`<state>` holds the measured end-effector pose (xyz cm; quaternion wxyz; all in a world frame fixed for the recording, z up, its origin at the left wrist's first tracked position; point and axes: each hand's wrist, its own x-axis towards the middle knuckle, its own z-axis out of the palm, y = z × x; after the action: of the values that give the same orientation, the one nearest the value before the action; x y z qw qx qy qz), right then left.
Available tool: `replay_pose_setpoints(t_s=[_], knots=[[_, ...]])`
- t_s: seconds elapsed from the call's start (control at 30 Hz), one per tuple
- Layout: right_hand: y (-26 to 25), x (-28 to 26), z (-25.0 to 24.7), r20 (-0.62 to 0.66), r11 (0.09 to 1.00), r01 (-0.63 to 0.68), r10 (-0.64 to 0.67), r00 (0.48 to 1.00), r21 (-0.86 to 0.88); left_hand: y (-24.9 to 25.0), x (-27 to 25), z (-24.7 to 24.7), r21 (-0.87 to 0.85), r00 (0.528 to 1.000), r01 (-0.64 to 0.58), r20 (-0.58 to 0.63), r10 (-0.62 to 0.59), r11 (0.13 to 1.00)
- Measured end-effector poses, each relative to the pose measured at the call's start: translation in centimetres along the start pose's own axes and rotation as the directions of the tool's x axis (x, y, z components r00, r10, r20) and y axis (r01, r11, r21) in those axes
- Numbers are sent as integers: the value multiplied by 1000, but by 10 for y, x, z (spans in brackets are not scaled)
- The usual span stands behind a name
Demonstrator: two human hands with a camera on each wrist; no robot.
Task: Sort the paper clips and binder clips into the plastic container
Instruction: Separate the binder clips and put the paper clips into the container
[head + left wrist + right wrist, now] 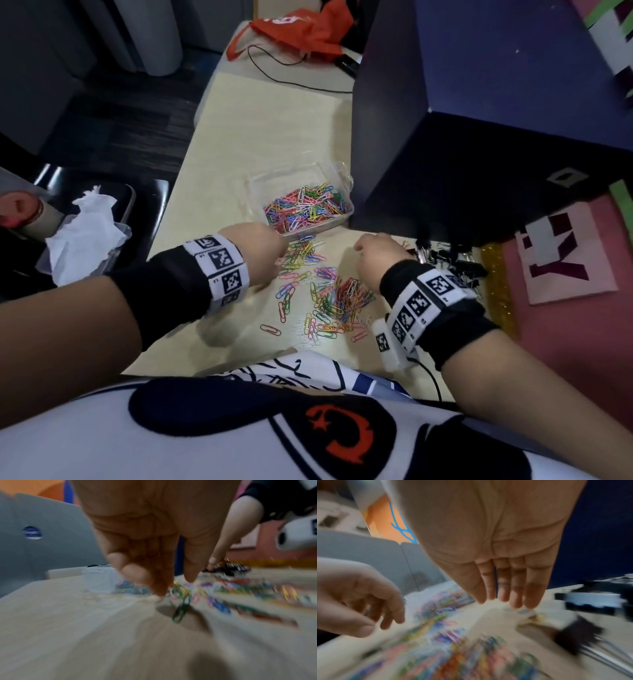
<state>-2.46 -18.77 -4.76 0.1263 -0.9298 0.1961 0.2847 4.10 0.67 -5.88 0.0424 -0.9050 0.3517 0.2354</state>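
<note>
A clear plastic container [337, 219] on the pale table holds several coloured paper clips. More loose paper clips [329, 298] lie scattered in front of it, between my hands. Black binder clips [448, 260] are piled at the right, beside the dark box. My left hand [173, 586] points down, its fingertips [157, 589] touching the table at the edge of the clips and the thumb apart from them; I see nothing gripped. My right hand [505, 603] hovers over the table with straight fingers held together and holds nothing. A binder clip [578, 638] lies just to its right.
A tall dark blue box [445, 137] stands right behind the container and the binder clips. An orange bag [298, 31] and a black cable [274, 68] lie at the table's far end. A chair with tissue [82, 233] is on the left, and a pink mat [565, 260] on the right.
</note>
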Motion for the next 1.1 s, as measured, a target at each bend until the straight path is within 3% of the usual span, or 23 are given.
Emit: replay_pose_setpoints(t_s=[0.1, 0.3, 0.43, 0.57, 0.7, 0.77, 0.87, 0.97, 1.1], knots=[[14, -3, 11, -56, 996, -85, 86, 995, 4, 2, 2, 17, 69, 998, 37, 41, -40, 997], [19, -14, 44, -111, 987, 160, -161, 981, -12, 13, 3, 35, 10, 998, -69, -4, 69, 998], [13, -19, 52, -53, 965, 254, -251, 967, 67, 21, 6, 30, -31, 991, -129, -47, 127, 991], [18, -22, 34, -77, 989, 140, -136, 988, 54, 26, 19, 21, -60, 992, -117, -62, 114, 991], [27, -38, 30, 94, 976, -61, 82, 992, -211, 31, 18, 23, 15, 991, -132, -26, 132, 991], [29, -45, 39, 127, 970, -105, 135, 983, -217, 33, 14, 24, 29, 983, -183, 8, 183, 983], [24, -46, 54, 93, 991, -94, 103, 990, -96, 32, 4, 29, 56, 958, -274, 100, 268, 960], [13, -40, 63, 52, 999, -2, -1, 999, 54, 31, -4, 30, 130, 936, -329, 175, 305, 935], [11, -38, 49, 28, 996, 43, -45, 999, 75, 26, -6, 23, 135, 940, -328, 143, 310, 935]])
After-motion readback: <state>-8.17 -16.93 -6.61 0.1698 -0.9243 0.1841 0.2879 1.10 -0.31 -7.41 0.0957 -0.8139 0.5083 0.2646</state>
